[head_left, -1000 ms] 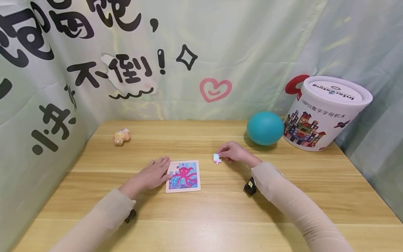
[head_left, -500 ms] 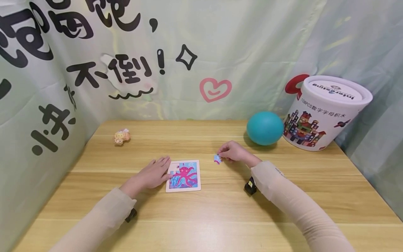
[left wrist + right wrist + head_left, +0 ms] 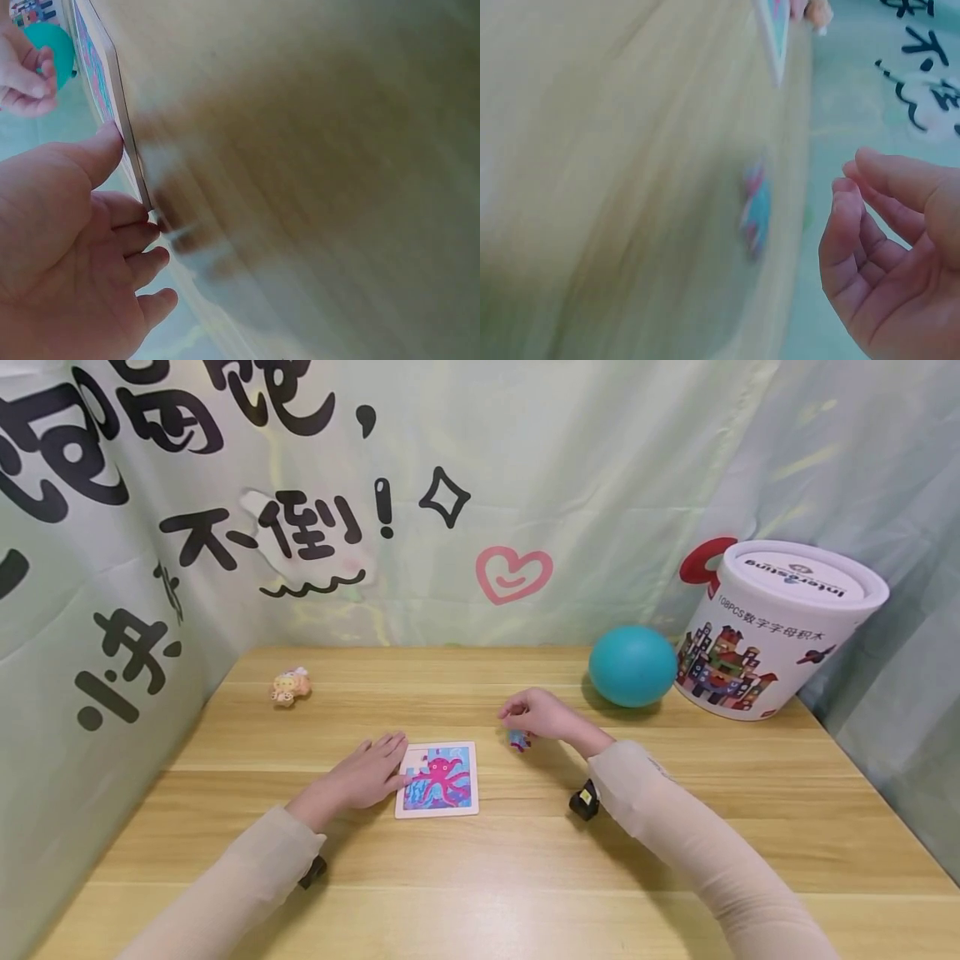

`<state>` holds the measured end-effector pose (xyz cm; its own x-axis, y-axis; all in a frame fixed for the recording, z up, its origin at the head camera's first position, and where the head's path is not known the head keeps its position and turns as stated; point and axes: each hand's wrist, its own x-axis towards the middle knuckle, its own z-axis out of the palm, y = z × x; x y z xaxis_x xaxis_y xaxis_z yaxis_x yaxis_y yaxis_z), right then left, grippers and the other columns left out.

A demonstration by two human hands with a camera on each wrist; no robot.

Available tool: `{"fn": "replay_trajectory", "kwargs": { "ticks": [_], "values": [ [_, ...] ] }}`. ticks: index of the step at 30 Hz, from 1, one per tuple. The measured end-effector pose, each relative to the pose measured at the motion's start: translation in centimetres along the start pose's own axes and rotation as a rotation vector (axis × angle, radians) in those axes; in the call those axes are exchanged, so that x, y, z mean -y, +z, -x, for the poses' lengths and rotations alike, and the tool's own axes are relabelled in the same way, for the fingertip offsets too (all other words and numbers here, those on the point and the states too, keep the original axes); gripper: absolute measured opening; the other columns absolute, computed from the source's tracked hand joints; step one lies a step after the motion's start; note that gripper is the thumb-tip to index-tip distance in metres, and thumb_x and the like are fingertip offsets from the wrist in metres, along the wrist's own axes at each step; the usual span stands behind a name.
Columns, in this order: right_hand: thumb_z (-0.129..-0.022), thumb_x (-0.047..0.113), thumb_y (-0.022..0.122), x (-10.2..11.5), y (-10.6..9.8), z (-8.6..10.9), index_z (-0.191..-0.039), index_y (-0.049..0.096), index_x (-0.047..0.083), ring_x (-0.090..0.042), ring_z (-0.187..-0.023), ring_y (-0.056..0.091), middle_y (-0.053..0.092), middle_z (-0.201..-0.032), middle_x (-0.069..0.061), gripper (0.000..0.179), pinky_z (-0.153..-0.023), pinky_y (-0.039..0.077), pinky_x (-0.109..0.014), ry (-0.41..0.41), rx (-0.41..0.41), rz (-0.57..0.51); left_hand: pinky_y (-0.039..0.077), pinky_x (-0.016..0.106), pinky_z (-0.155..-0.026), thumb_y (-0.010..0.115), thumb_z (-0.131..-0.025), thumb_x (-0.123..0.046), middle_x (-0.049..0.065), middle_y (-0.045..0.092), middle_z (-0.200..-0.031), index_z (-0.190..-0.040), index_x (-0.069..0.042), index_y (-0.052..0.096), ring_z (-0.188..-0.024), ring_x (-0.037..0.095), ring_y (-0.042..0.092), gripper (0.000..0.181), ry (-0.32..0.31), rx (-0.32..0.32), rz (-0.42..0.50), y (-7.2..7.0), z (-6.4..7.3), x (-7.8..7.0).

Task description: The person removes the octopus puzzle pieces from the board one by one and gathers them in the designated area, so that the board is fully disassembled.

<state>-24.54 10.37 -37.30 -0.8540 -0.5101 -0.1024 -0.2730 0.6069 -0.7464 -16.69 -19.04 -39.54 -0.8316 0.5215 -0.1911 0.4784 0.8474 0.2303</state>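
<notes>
- Left hand (image 3: pixel 367 770), mine: fingers relaxed and clenching nothing, laid against the left side of the puzzle board. Thumb touches the board's edge.
- Puzzle board (image 3: pixel 437 813): flat on the counter (image 3: pixel 465 893), between my hands. Octopus picture mostly filled in; a bare patch (image 3: pixel 415 761) shows at the upper left, near my fingers. Risk: should my left hand push sideways, the board could slide and its pieces work loose, I judge.
- Right hand (image 3: pixel 543 714), mine: released, fingers loosely curled, thumb and fingertips close together with nothing between them.
- Puzzle piece (image 3: pixel 518 741): blue and pink, on the counter to the right of the board, just below my right hand and apart from it. Too blurred in the right wrist view for me to tell whether it is one piece or several together. Risk: being small and thin, it could skid or flip if I come down on its edge. If there are several, a careless pinch could scatter them or lift more than one. A wrong turn in my fingers would make it jam against its neighbours.
- Ball (image 3: pixel 632 667): blue-green, behind my right hand, beside the tub (image 3: pixel 772 643). Risk: a backward knock from my forearm might set it rolling.
- Small toy (image 3: pixel 289 686): far left, well apart from both hands; little danger there.
</notes>
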Motion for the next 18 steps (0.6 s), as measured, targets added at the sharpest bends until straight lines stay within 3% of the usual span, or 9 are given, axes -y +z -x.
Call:
{"fn": "replay_trajectory", "kwargs": {
  "ticks": [4, 10, 14, 18],
  "values": [
    [-0.088, 0.008, 0.061, 1.4, 0.9, -0.6, -0.101, 0.067, -0.003, -0.010, -0.063, 0.049, 0.062, -0.083, -0.005, 0.017, -0.056, 0.044, -0.023, -0.075, 0.027, 0.025, 0.014, 0.056, -0.105, 0.044, -0.098, -0.032, 0.025, 0.021, -0.146, -0.140, 0.011, 0.025, -0.134, 0.038, 0.017, 0.063, -0.004, 0.005, 0.003, 0.0, 0.0, 0.0],
    [-0.088, 0.011, 0.063, 2.8, 2.9, -1.6, -0.103, 0.066, 0.002, -0.013, -0.051, 0.047, 0.060, -0.079, -0.004, 0.018, -0.042, 0.040, -0.024, -0.084, 0.121, 0.040, 0.014, 0.055, -0.106, 0.044, -0.098, -0.032, 0.025, 0.021, -0.146, -0.140, 0.010, 0.025, -0.134, 0.038, 0.017, 0.063, -0.006, 0.010, 0.005, 0.0, -0.1, 0.1],
    [-0.086, 0.010, 0.065, 3.4, 4.3, -2.3, -0.102, 0.067, 0.003, -0.013, -0.067, 0.054, 0.059, -0.079, 0.000, 0.017, -0.053, 0.047, -0.022, -0.143, 0.150, 0.094, 0.014, 0.055, -0.106, 0.043, -0.098, -0.033, 0.024, 0.021, -0.146, -0.140, 0.010, 0.025, -0.134, 0.037, 0.017, 0.063, -0.008, 0.009, 0.008, 0.0, -0.2, 0.2],
    [-0.085, 0.010, 0.067, 3.9, 5.6, -2.9, -0.101, 0.067, 0.005, -0.013, -0.072, 0.054, 0.059, -0.078, 0.002, 0.017, -0.061, 0.047, -0.022, -0.195, 0.179, 0.164, 0.014, 0.055, -0.106, 0.043, -0.098, -0.033, 0.024, 0.021, -0.147, -0.140, 0.009, 0.025, -0.134, 0.037, 0.017, 0.063, -0.011, 0.011, 0.011, 0.0, -0.2, 0.2]
  ]
}}
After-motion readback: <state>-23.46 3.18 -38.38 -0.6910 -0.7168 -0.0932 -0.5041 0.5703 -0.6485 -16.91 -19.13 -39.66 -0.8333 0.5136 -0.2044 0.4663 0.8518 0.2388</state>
